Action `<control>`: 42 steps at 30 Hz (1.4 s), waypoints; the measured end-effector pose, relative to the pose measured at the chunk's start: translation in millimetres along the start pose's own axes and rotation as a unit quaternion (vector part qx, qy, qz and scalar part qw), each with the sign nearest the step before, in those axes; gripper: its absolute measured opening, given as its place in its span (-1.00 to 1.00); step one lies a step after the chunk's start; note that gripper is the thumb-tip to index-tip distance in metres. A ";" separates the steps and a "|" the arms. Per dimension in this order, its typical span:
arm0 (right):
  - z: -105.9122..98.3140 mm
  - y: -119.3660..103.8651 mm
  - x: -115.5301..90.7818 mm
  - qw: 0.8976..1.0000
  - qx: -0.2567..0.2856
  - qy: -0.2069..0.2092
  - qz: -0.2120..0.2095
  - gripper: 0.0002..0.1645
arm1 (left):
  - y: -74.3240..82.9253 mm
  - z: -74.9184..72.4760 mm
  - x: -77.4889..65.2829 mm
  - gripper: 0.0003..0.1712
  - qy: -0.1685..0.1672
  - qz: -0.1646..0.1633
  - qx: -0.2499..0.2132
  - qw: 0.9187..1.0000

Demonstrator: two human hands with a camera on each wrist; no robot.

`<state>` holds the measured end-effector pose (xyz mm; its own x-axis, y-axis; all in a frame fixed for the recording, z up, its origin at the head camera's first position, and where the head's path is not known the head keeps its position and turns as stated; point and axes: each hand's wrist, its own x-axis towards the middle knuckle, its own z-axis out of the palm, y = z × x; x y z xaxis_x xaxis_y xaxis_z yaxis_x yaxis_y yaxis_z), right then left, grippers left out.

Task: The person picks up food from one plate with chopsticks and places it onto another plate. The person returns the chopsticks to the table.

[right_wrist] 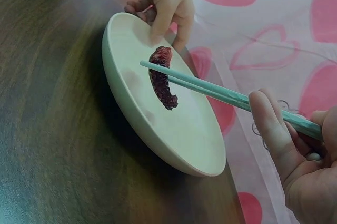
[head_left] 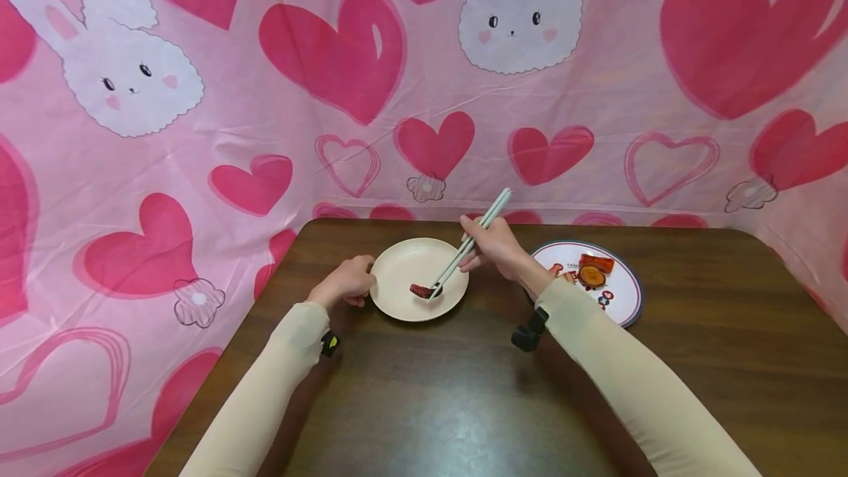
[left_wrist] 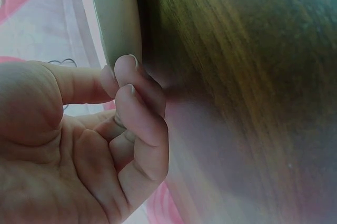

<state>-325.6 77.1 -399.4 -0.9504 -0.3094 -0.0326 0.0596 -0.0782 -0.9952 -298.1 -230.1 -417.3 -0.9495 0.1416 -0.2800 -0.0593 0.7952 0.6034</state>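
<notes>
A pale green pair of chopsticks (head_left: 472, 241) is held in my right hand (head_left: 493, 245), angled down to the left. Between their tips is a dark red, charred-looking piece of food (right_wrist: 162, 79), over the cream plate (head_left: 404, 271); whether it touches the plate I cannot tell. My left hand (head_left: 346, 280) pinches the left rim of that plate, thumb on the upper side and curled fingers (left_wrist: 142, 118) beneath in the left wrist view. In the right wrist view, the right fingers (right_wrist: 274, 134) curl about the chopsticks' upper part.
Right of the cream plate, partly behind my right forearm, a white plate with a blue rim (head_left: 626, 300) bears a round browned slice (head_left: 592, 276), a reddish strip (head_left: 597, 263) and other bits. The brown wooden table (head_left: 424, 403) meets a pink heart-patterned cloth (head_left: 424, 79) at the back.
</notes>
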 end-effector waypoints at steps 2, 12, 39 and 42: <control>2.4 3.2 1.3 1.000 0.002 0.001 0.001 -0.46 | -0.2 0.1 -0.6 -0.52 -0.001 -0.002 -0.001 1.000; 13.5 13.0 4.5 1.000 0.003 0.022 0.012 -0.40 | 1.5 0.0 -2.4 -0.54 0.002 0.000 -0.001 1.000; 23.3 18.2 5.7 0.999 0.003 0.027 0.020 -0.38 | 2.8 -0.2 -4.1 -0.55 0.002 0.004 0.001 1.000; 23.5 18.6 5.4 0.999 0.008 0.026 0.020 -0.38 | 2.9 -0.2 -3.7 -0.55 0.003 0.003 0.002 1.000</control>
<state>-322.4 51.7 -415.9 -0.9616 -0.2631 -0.0776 0.1023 -0.0812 -0.9914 -294.8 -228.5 -414.3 -0.9515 0.1440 -0.2718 -0.0516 0.7965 0.6025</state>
